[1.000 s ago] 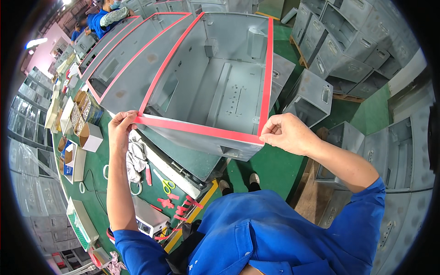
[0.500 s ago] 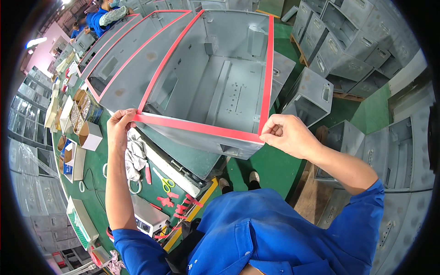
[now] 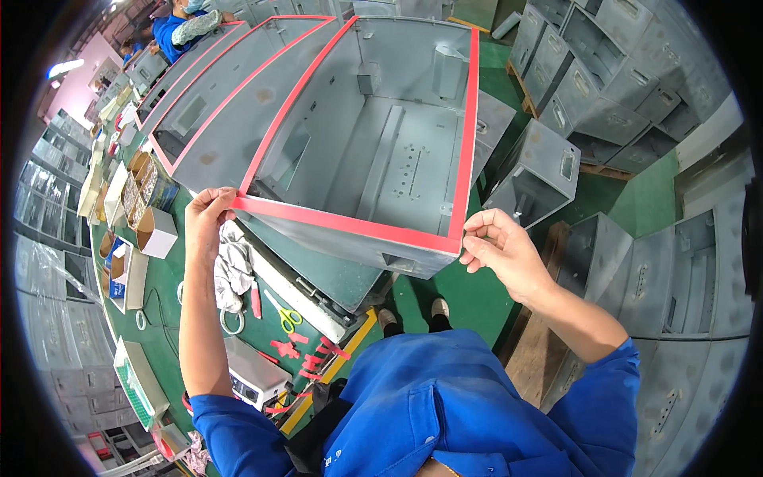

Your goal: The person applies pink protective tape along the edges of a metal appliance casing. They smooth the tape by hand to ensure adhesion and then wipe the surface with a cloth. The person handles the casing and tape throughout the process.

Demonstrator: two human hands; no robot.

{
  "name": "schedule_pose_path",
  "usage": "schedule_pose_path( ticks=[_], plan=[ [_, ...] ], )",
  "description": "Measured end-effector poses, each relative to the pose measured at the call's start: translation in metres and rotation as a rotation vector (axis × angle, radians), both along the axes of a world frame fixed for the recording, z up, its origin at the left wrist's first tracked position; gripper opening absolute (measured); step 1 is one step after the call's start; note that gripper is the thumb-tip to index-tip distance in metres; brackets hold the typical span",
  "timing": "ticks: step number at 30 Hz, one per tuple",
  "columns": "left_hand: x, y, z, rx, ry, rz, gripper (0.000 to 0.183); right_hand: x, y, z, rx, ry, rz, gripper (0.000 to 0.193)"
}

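Note:
A grey metal box [image 3: 318,222] stands in front of me with its open side up. Red tape [image 3: 350,221] runs along its rim on every side that shows clearly. At the near left corner, my left hand [image 3: 208,221] pinches the tape's end between thumb and fingers. Just off the near right corner hovers my right hand [image 3: 505,253], its fingers loosely bent and apart, with nothing visible in them. Inside the box are a floor plate with holes [image 3: 409,171] and small brackets.
More taped boxes [image 3: 230,119] line up to the far left. On the green bench lie green scissors [image 3: 288,316], a white cloth [image 3: 232,266], red tape scraps [image 3: 318,356] and cardboard boxes [image 3: 156,232]. Grey boxes [image 3: 532,171] are stacked on the right. A co-worker [image 3: 179,32] leans over at the back.
My right hand has come off the near right corner, moving slightly right and down, and its fingers have spread. My left hand keeps its pinch at the left corner.

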State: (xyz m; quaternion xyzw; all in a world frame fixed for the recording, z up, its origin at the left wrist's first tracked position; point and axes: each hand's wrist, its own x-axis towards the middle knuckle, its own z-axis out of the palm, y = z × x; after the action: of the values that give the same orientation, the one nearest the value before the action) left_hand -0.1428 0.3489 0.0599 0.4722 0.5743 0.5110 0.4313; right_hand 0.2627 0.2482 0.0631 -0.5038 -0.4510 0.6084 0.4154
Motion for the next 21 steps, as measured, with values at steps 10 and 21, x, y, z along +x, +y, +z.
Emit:
schedule_pose_path(
  ticks=[10,21],
  plan=[
    [0.003,0.001,0.003,-0.016,0.022,-0.009,0.010,-0.006,-0.002,-0.007,0.006,0.095,-0.050,0.017],
    [-0.005,0.004,0.005,-0.066,0.081,-0.049,0.014,-0.014,0.000,-0.009,-0.007,0.085,-0.103,0.019]
  ],
)
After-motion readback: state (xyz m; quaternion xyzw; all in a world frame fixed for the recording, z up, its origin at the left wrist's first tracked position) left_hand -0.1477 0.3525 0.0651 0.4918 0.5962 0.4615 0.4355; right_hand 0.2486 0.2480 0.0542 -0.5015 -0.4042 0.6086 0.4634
